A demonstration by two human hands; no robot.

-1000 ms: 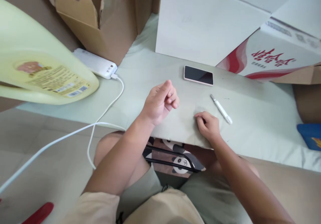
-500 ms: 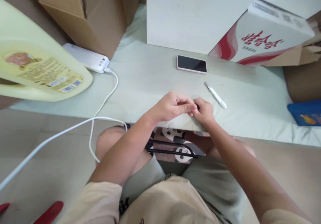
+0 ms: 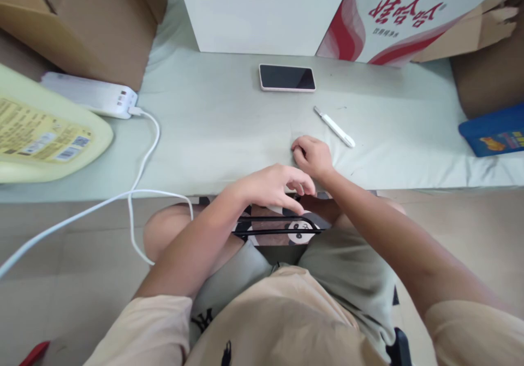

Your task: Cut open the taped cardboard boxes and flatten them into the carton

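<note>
My right hand (image 3: 313, 155) rests on the pale green surface (image 3: 221, 131) near its front edge, with the fingers curled under; what they hold, if anything, is hidden. My left hand (image 3: 273, 187) lies just left of it and nearer to me. Its fingers are loosely stretched over the surface's front edge, above a panda-print bag with black handles (image 3: 282, 227) between my knees. A white pen-like tool (image 3: 334, 127) lies just beyond my right hand. A dark-screened phone (image 3: 287, 77) lies farther back.
A white power bank (image 3: 88, 94) with a white cable (image 3: 143, 153) sits at the left, beside a yellow bottle (image 3: 41, 136). A cardboard box (image 3: 82, 22), a white box (image 3: 262, 11) and a red-and-white box (image 3: 393, 16) line the back. A blue object (image 3: 493, 134) lies at the right.
My left hand came down from a raised position, met my right hand, then slid toward me to the surface's edge. My right hand stayed curled on the surface. The view tilted downward.
</note>
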